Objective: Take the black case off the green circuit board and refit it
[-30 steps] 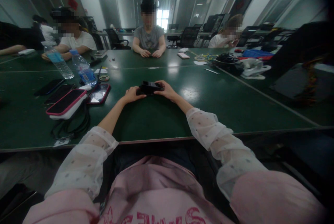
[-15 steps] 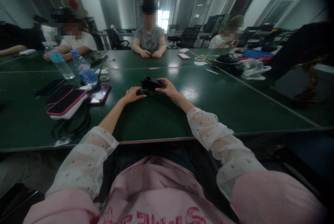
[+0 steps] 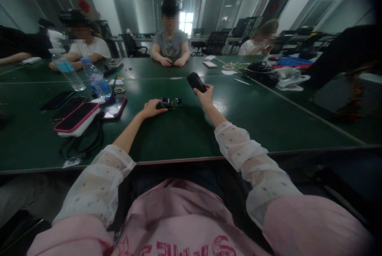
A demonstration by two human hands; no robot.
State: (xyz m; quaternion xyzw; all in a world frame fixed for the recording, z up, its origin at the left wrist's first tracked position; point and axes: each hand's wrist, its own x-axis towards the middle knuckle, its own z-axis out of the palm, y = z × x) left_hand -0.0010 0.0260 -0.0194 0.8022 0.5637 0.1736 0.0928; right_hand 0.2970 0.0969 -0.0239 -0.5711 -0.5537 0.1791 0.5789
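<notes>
A small electronic device with a bare circuit board and a little screen (image 3: 170,103) lies on the green table (image 3: 179,140). My left hand (image 3: 152,108) grips its left end, with the thumb along the near side. Up and to the right, my right hand (image 3: 205,94) holds a black cover (image 3: 196,82) raised and tilted, apart from the device. The underside of the cover is hidden from view.
On the left are two water bottles (image 3: 68,71) (image 3: 96,79), several phones (image 3: 78,117) and a black cable (image 3: 85,140). Cables (image 3: 259,69) and a white device (image 3: 291,79) lie at the right. A person (image 3: 170,45) sits opposite; other people are at the far side.
The black cover has come off the device and moved up and right in my right hand, exposing the board and screen. My left hand has stayed in place.
</notes>
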